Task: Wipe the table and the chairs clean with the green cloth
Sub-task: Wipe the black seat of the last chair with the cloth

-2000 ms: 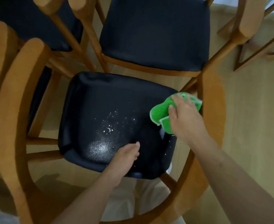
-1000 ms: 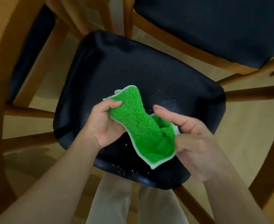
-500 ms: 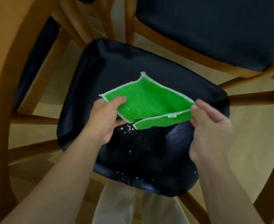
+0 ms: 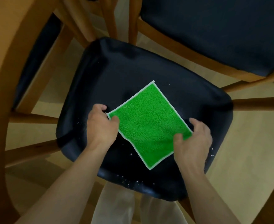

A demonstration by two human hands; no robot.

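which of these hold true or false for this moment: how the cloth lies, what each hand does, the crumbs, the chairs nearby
1. The green cloth is spread open and flat over the black seat. True.
2. Only the right hand holds the cloth. False: the left hand pinches the cloth's left corner and the right hand grips its right edge.
3. White crumbs lie on the seat near its front edge. True.
4. The cloth is bunched into a ball. False: it is opened out as a flat sheet.
5. A second dark-seated chair stands beyond this one. True.
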